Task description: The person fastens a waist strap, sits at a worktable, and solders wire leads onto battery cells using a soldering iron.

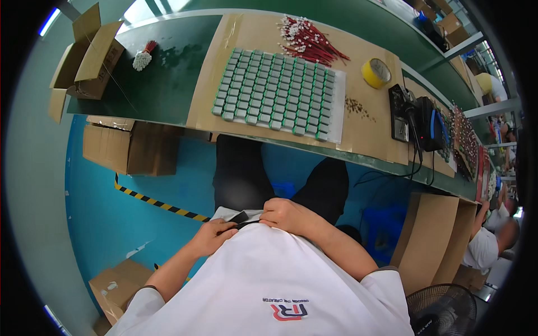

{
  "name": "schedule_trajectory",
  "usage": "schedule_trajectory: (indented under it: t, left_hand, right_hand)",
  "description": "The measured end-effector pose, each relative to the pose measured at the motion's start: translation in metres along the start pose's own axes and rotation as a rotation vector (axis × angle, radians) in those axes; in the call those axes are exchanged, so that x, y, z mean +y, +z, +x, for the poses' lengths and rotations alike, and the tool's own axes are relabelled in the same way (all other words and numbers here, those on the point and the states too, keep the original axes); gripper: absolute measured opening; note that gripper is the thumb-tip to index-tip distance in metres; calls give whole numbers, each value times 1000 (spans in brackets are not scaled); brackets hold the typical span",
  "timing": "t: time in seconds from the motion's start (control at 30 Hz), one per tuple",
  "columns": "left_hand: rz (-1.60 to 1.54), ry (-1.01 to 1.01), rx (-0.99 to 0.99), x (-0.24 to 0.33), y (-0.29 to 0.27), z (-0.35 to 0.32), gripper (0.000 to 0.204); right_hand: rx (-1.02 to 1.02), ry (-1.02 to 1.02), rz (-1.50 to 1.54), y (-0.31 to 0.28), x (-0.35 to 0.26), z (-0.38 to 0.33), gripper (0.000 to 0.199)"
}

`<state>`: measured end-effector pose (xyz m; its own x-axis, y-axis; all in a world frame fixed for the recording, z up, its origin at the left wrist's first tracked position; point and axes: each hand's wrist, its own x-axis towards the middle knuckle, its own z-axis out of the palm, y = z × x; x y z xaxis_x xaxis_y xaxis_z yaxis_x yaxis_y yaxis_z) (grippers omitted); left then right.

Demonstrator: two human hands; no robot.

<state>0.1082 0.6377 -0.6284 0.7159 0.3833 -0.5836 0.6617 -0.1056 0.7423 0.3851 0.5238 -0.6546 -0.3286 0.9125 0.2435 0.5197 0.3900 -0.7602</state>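
Note:
Both of my hands are at my waist, away from the bench. My left hand (210, 239) is closed on a black strap (241, 217) that looks like a belt or waist cord. Its short end sticks up beside the thumb. My right hand (284, 215) has its fingers curled at the hem of my white shirt (252, 214), near the other end of the strap. What exactly the right fingers pinch is hidden. On the bench in front lies a white board with rows of small grey blocks edged in green (274, 89).
Red wires with white connectors (308, 39) lie behind the rows, with yellow tape (376, 73) and a soldering station (428, 124) to the right. Open cartons (89, 61) stand at the left. A fan (443, 311) is near my right side. Another person (485, 246) sits at far right.

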Motion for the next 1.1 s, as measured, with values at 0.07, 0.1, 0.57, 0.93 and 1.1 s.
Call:
schedule_trajectory:
  t: [0.07, 0.1, 0.57, 0.93, 1.1]
  left_hand:
    - [49, 23, -19, -9, -2, 2, 32]
    - [101, 99, -29, -12, -3, 1, 32]
    - [143, 184, -228, 8, -8, 26, 38]
    - [198, 394, -316, 11, -14, 51, 37]
    - [99, 418, 89, 52, -76, 75, 30]
  right_hand:
    - [-8, -25, 43, -2, 3, -8, 11]
    - [13, 197, 167, -3, 1, -17, 12]
    - [74, 584, 333, -28, -12, -60, 20]
    - [174, 566, 370, -16, -12, -72, 17]
    - [247, 606, 298, -16, -15, -68, 15]
